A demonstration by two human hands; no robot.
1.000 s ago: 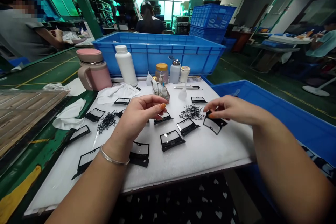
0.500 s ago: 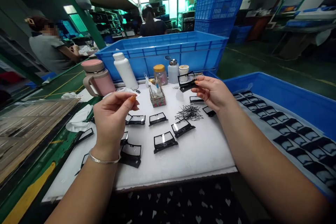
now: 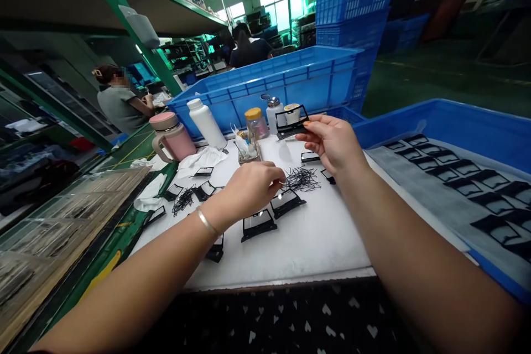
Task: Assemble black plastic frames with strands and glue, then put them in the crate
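My right hand (image 3: 332, 144) pinches a black plastic frame with a clear window (image 3: 291, 123) by its right end, raised above the far part of the white work surface (image 3: 319, 243). My left hand (image 3: 253, 188) is over the middle of that surface, its fingers curled together at the left edge of a pile of thin black strips (image 3: 305, 178). Whatever may be between those fingertips is too small to make out. Just below the left fingers lie two more black frames (image 3: 259, 225). Others lie at the left, beside a second strip pile (image 3: 183, 201).
A blue crate (image 3: 265, 86) stands behind a pink mug (image 3: 172, 135), a white bottle (image 3: 207, 124), a yellow-lidded jar (image 3: 257, 123) and a pump bottle (image 3: 274, 113). At right, a blue bin (image 3: 477, 127) holds rows of black frames. Co-workers sit further back.
My left hand has moved right and down to the strip pile. My right hand still holds the frame, nearly in place. The view has turned slightly left.
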